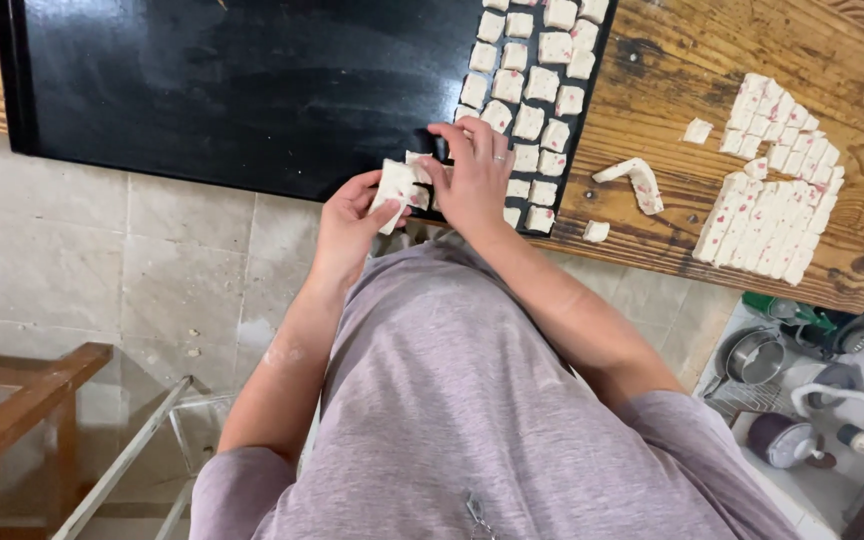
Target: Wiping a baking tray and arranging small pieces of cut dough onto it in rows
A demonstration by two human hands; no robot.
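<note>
The left hand [347, 222] pinches a stack of white pink-flecked dough squares [395, 190]; the right hand [474, 175], fingers curled, sets one down on the black baking tray [232, 90]. Best continue the existing rows, pieces just beside each other.

**One head camera, looking straight down**

A single view from the person's head faces steeply down over their chest and arms, close above the desk [692, 70] edge, taking in the dark tray [232, 90] and floor [72, 260] below.

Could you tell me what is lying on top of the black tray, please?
Small white dough squares in rows fill the right end of the tray; the rest is bare. The right hand covers part of the front edge.
</note>
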